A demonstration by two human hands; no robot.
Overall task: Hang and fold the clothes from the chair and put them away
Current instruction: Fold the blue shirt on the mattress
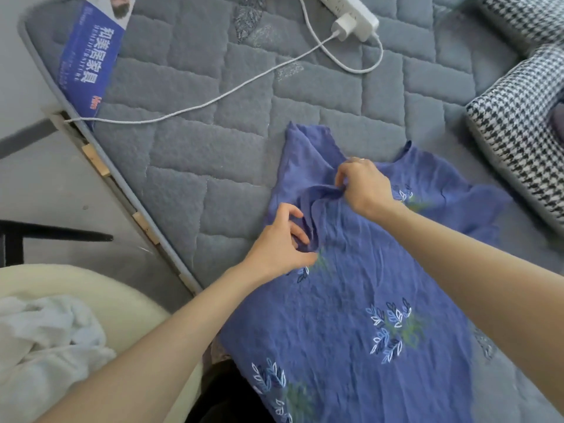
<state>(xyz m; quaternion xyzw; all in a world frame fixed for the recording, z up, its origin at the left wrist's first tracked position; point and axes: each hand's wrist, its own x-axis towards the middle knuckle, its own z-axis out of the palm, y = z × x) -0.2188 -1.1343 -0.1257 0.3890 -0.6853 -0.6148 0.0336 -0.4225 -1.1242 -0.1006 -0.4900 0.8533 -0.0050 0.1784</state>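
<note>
A blue garment point(351, 285) with embroidered leaf sprigs lies spread on the grey quilted mattress point(198, 154). A ridge of its cloth is bunched up near the upper left part. My left hand point(279, 242) pinches that fold at its lower end, fingers curled into the cloth. My right hand point(363, 184) grips the same fold higher up, near the neckline. At the lower left a cream chair point(100, 291) holds a crumpled white garment point(45, 340).
A white power strip point(351, 7) with a charger and a long cable point(213, 99) lies at the top of the mattress. A houndstooth pillow or cover point(518, 126) sits at the right. The bed edge point(128, 206) runs diagonally on the left, grey floor beyond it.
</note>
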